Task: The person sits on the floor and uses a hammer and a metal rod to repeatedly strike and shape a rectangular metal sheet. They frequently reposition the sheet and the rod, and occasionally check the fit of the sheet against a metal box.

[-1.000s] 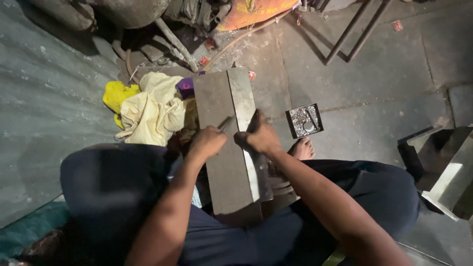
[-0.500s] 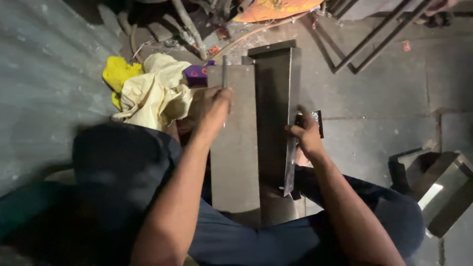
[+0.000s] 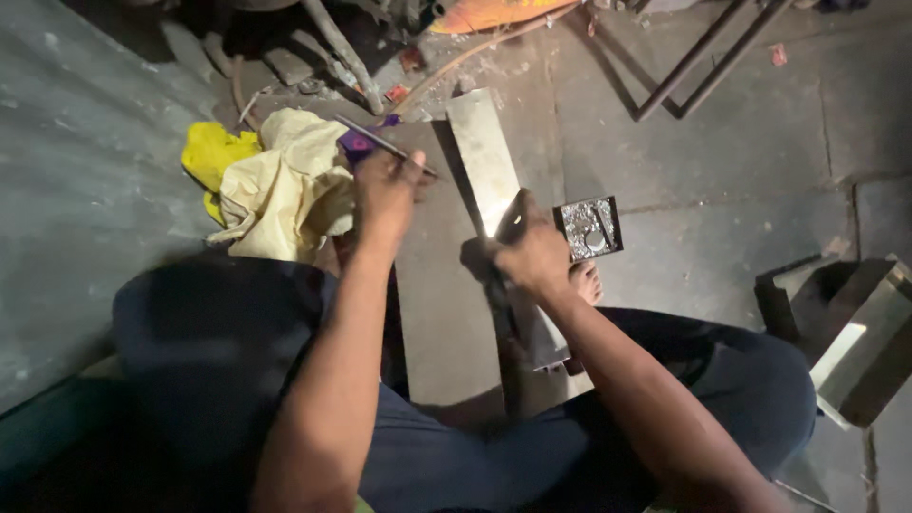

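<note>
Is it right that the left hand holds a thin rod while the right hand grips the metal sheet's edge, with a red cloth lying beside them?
Not quite: in the head view the cloth is yellow, not red. The left hand does hold a thin rod, and the right hand grips the metal sheet.

Small purple packet (image 3: 357,145) beside yellow cloth (image 3: 275,185).

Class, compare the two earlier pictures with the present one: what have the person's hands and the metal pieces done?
The left hand has lifted a thin rod off the flat metal plate. The right hand now grips the angled metal strip, tilted with its far end leftward. The yellow cloth and small dark tray stayed put.
</note>
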